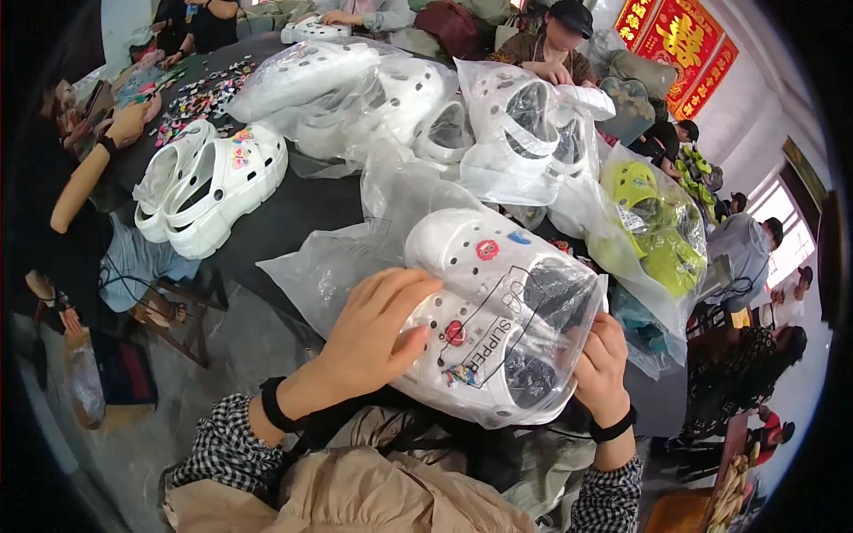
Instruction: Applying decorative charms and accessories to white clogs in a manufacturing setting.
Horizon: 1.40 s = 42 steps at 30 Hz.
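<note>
In front of me a pair of white clogs (458,238) with colourful charms lies inside a clear plastic bag (329,258) that has black printing. My left hand (369,333) is curved against the toe end of the bagged pair, its thumb over the lower clog. At the other end, my right hand (604,360) pinches the edge of the bag by the heels. The right fingertips are partly hidden behind the plastic. The bag's loose plastic spreads out beyond my left hand.
Unbagged white clogs (233,182) with charms stand at the left on the dark table (306,200). Bagged white clogs (511,124) are heaped at the back, and bagged lime-green clogs (653,222) lie at the right. Loose charms (200,98) are scattered far left. Other people sit around.
</note>
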Available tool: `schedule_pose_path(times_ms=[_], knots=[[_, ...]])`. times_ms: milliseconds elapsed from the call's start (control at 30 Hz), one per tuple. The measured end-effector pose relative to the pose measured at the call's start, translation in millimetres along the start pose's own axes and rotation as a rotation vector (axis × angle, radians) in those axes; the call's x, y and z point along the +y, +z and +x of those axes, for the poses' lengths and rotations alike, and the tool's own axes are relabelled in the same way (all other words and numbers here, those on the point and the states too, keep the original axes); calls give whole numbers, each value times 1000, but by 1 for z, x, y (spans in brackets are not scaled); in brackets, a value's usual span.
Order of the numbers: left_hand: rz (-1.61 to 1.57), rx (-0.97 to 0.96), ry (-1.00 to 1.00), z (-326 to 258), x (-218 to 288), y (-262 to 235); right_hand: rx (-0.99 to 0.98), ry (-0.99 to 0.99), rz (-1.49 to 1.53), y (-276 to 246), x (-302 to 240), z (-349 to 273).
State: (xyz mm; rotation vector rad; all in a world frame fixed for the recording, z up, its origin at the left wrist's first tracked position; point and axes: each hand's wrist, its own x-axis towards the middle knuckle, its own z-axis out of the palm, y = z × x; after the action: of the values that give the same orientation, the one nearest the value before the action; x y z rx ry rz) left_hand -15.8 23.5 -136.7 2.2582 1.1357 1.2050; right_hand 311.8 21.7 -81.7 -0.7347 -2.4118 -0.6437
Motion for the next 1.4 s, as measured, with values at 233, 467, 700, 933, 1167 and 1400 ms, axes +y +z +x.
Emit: schedule_pose_path(times_ms=[233, 467, 700, 933, 1167, 1400], knots=[[-42, 0, 6, 1, 3, -3, -226, 53, 97, -18, 0, 8], [43, 37, 29, 1, -1, 3, -545, 136, 249, -55, -4, 26], [-127, -36, 24, -1, -21, -22, -630, 130, 474, -52, 11, 36], [-18, -10, -172, 22, -47, -93, -586, 277, 341, -25, -1, 50], [-248, -152, -424, 70, -93, -118, -461, 352, 225, 3, -2, 39], [-242, -72, -571, 108, -105, -99, -409, 136, 82, -1, -34, 38]])
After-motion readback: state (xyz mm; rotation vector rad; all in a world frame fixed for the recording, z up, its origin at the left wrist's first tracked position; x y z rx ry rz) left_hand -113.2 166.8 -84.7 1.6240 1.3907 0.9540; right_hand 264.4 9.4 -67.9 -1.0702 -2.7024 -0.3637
